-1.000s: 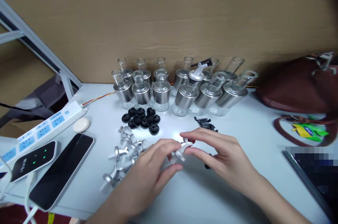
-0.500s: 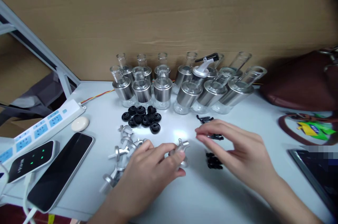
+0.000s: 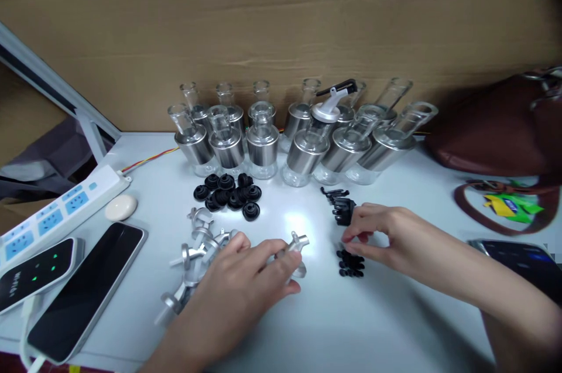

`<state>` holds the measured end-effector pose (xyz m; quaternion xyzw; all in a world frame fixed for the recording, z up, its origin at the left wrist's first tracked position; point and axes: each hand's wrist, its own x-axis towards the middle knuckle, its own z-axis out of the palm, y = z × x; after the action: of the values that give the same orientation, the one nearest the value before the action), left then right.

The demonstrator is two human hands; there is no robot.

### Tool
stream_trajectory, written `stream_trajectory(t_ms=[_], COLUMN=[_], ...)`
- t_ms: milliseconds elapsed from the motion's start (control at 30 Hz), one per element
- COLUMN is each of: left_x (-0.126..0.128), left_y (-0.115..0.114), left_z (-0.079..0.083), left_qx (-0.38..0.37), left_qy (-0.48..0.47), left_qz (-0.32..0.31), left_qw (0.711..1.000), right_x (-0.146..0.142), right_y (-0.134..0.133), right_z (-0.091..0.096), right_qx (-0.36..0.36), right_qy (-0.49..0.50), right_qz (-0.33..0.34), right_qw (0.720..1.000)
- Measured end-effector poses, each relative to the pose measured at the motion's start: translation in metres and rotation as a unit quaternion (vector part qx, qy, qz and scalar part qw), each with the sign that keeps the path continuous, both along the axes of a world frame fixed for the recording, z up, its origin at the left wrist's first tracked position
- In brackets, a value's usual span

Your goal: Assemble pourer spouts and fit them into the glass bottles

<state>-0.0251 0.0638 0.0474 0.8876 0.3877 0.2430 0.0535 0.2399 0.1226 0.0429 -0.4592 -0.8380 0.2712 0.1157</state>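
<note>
My left hand (image 3: 250, 282) is closed around a silver pour spout (image 3: 300, 241), whose tip sticks out past the thumb and forefinger. My right hand (image 3: 380, 232) pinches at the upper edge of a small pile of black pieces (image 3: 351, 264); what lies between its fingertips is too small to make out. Beyond those fingers is a group of black levers (image 3: 343, 209), with thin black pins (image 3: 334, 192) behind it. More silver pour spouts (image 3: 187, 256) lie loosely beside my left hand, and black ribbed stoppers (image 3: 232, 194) are heaped farther back.
Glass bottles with metal sleeves (image 3: 263, 144) stand in rows at the back; one carries a fitted spout (image 3: 328, 106). A phone (image 3: 88, 291), a Wi-Fi device (image 3: 37, 270) and a power strip (image 3: 65, 206) lie left. A brown bag (image 3: 496, 127) and a dark-screened device (image 3: 522, 262) are right.
My right hand has come down and nearer, from above the levers to the pile of small black pieces. My left hand keeps its hold on the spout. The view has shifted slightly.
</note>
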Motion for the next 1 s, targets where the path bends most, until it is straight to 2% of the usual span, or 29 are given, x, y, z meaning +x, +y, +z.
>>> stream_trajectory(t_ms=[267, 433, 533, 700, 1000], left_x=[0.001, 0.001, 0.001, -0.001, 0.002], left_y=[0.001, 0.001, 0.0, 0.0, 0.002], left_z=[-0.001, -0.002, -0.001, -0.001, 0.001], left_qx=[-0.007, -0.003, -0.002, -0.004, 0.001], left_qy=[0.012, 0.017, 0.021, 0.031, 0.028], left_qz=[-0.004, -0.001, 0.005, 0.015, 0.015], left_qw=[1.0, 1.0, 1.0, 0.999, 0.999], right_x=[-0.006, -0.018, -0.02, -0.011, -0.021], right_y=[-0.004, -0.001, 0.0, -0.002, -0.001], right_z=[-0.011, -0.018, -0.013, -0.009, -0.017], right_qx=[0.026, 0.054, 0.07, 0.059, 0.079], right_qy=[-0.026, -0.017, -0.01, -0.005, -0.036], right_qz=[0.028, 0.07, 0.044, 0.007, 0.035], right_qw=[0.999, 0.996, 0.996, 0.998, 0.996])
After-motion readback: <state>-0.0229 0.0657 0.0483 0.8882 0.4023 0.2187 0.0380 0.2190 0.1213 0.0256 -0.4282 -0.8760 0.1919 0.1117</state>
